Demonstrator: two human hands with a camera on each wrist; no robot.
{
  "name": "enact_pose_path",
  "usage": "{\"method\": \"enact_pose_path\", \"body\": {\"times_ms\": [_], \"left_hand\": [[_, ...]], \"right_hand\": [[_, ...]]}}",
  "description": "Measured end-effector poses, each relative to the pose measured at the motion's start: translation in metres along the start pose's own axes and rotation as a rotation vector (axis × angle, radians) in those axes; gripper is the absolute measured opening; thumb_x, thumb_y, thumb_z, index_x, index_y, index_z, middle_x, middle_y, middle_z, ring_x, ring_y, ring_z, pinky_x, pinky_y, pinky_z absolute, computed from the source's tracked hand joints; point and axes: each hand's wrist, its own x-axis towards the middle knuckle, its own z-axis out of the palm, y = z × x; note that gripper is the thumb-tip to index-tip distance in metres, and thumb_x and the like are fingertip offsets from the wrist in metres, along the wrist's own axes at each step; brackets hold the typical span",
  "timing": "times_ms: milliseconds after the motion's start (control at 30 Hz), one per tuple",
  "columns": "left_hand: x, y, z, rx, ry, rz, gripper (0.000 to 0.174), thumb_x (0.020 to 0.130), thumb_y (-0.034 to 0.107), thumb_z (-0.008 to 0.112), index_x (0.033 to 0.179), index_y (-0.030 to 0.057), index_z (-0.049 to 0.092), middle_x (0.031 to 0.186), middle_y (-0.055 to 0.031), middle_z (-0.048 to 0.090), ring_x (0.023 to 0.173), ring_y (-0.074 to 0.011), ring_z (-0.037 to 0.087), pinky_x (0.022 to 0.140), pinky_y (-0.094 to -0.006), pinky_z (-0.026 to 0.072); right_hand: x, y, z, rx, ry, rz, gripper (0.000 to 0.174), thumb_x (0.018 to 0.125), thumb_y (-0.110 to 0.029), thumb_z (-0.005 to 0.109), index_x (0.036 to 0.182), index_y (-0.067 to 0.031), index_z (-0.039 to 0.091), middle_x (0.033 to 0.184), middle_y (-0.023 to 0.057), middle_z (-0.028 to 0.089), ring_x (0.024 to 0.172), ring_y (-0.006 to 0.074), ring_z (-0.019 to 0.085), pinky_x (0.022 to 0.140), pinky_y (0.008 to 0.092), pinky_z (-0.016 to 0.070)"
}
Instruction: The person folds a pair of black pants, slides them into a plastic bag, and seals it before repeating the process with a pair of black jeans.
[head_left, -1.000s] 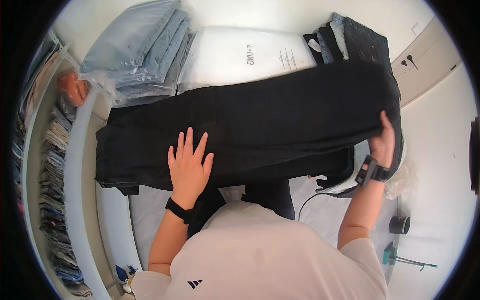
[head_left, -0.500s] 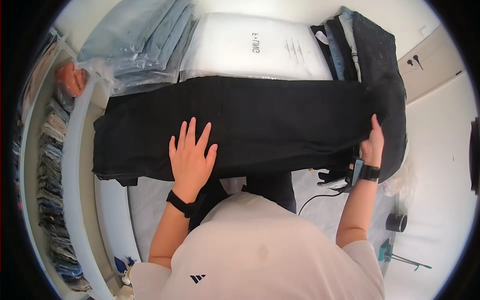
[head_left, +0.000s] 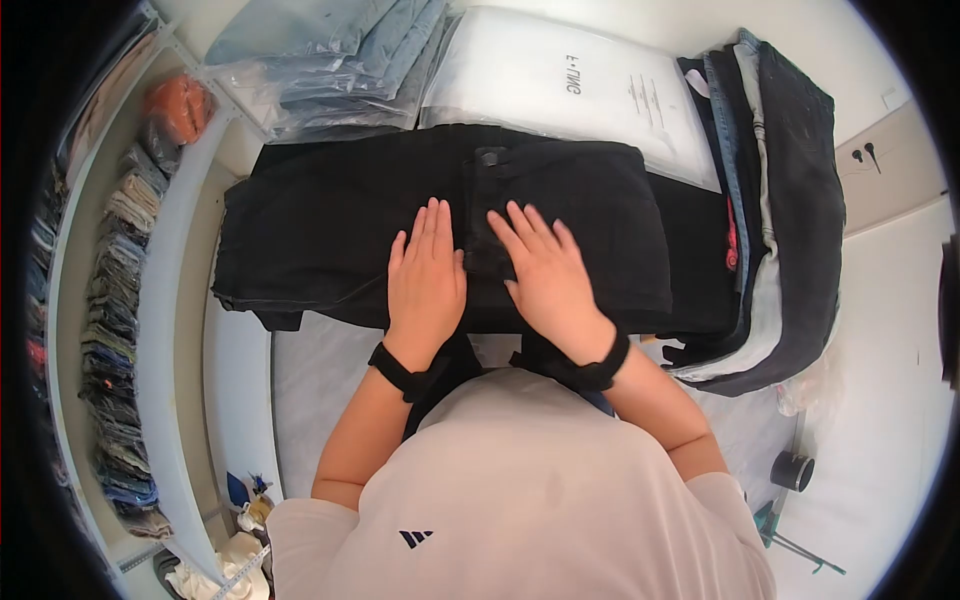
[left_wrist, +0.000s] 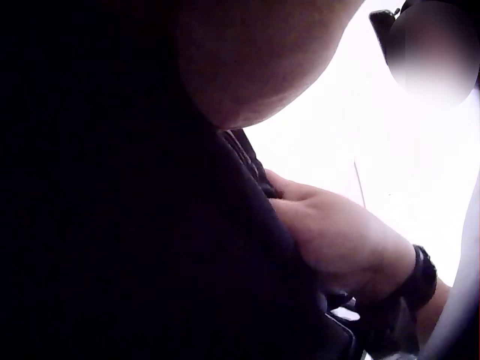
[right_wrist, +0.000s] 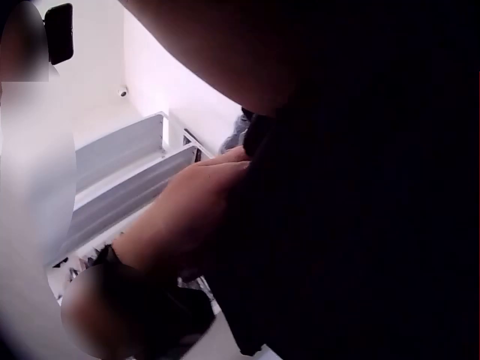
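Observation:
A pair of black trousers [head_left: 330, 230] lies sideways across the surface in front of me, its right part folded back over toward the middle. My left hand [head_left: 428, 285] rests flat on the cloth, just left of the folded-over edge, fingers straight and close together. On the folded layer [head_left: 615, 210] lies my right hand [head_left: 553, 285], palm down with its fingers spread. Both wrist views are mostly filled by dark cloth. The left wrist view catches the right hand [left_wrist: 337, 236] against that cloth, and the right wrist view catches the left hand [right_wrist: 187, 202].
Bagged light-blue jeans [head_left: 350, 60] are stacked at the back left, beside a pile of white printed plastic bags [head_left: 570, 90]. Folded dark jeans [head_left: 800, 200] drape over the right end. Shelving [head_left: 170, 330] packed with folded clothes stands along the left.
The right hand has moved from the trousers' right end to the middle, folding that part over leftward. The left hand stays on the cloth, its fingers now closer together. The head view has shifted.

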Motion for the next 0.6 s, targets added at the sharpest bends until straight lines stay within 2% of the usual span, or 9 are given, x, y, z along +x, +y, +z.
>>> {"method": "enact_pose_path", "body": {"times_ms": [100,200,300,400,533,600], "left_hand": [[-0.002,-0.01,0.001,-0.124,0.014,0.0,0.052,0.088,0.003,0.047,0.137,-0.0052,0.034,0.136,-0.0209,0.045,0.128,-0.0317,0.042,0.104,-0.0448,0.0337],[-0.001,-0.014,-0.003,-0.253,-0.022,-0.044,0.052,0.087,-0.001,0.045,0.137,-0.0057,0.033,0.13,-0.0228,0.049,0.124,-0.0337,0.045,0.103,-0.045,0.035],[-0.001,-0.015,-0.005,-0.33,0.005,-0.034,0.05,0.088,-0.004,0.043,0.137,-0.0027,0.034,0.132,-0.0226,0.047,0.119,-0.0365,0.049,0.103,-0.0451,0.036],[-0.001,-0.017,-0.004,-0.333,0.0,-0.035,0.051,0.087,-0.005,0.043,0.138,-0.0015,0.035,0.132,-0.0224,0.047,0.12,-0.036,0.048,0.103,-0.0453,0.0356],[0.0,-0.015,-0.004,-0.318,-0.011,-0.033,0.052,0.086,-0.006,0.042,0.138,-0.0006,0.036,0.133,-0.0224,0.046,0.12,-0.036,0.048,0.104,-0.0452,0.035],[0.001,-0.013,-0.008,-0.285,-0.046,-0.054,0.054,0.084,-0.006,0.042,0.138,-0.0043,0.033,0.128,-0.0232,0.05,0.124,-0.0342,0.045,0.104,-0.0454,0.0343]], "right_hand": [[-0.007,0.002,0.015,-0.025,-0.081,0.018,0.075,0.07,-0.002,0.069,0.138,-0.0115,0.038,0.14,0.0114,0.042,0.131,0.0277,0.038,0.106,0.0438,0.0317],[-0.005,0.004,0.008,0.079,-0.036,0.058,0.074,0.07,-0.001,0.068,0.138,-0.0127,0.039,0.141,0.01,0.042,0.13,0.0271,0.039,0.106,0.0437,0.0316],[0.001,-0.009,0.0,0.008,0.03,-0.003,0.075,0.069,-0.001,0.069,0.138,-0.0121,0.04,0.14,0.0104,0.042,0.13,0.0268,0.04,0.105,0.043,0.0319],[-0.004,-0.013,0.021,-0.042,-0.075,-0.049,0.075,0.069,-0.003,0.069,0.138,-0.0118,0.04,0.14,0.0109,0.043,0.13,0.0263,0.04,0.105,0.0427,0.0322],[-0.004,-0.011,0.02,-0.053,-0.069,-0.039,0.075,0.069,-0.006,0.07,0.138,-0.0117,0.04,0.14,0.011,0.043,0.129,0.0255,0.041,0.104,0.0425,0.0328],[-0.003,-0.011,0.017,-0.003,-0.034,-0.023,0.075,0.069,-0.008,0.07,0.138,-0.0106,0.04,0.14,0.0109,0.042,0.129,0.0262,0.041,0.104,0.0422,0.0328]]}}
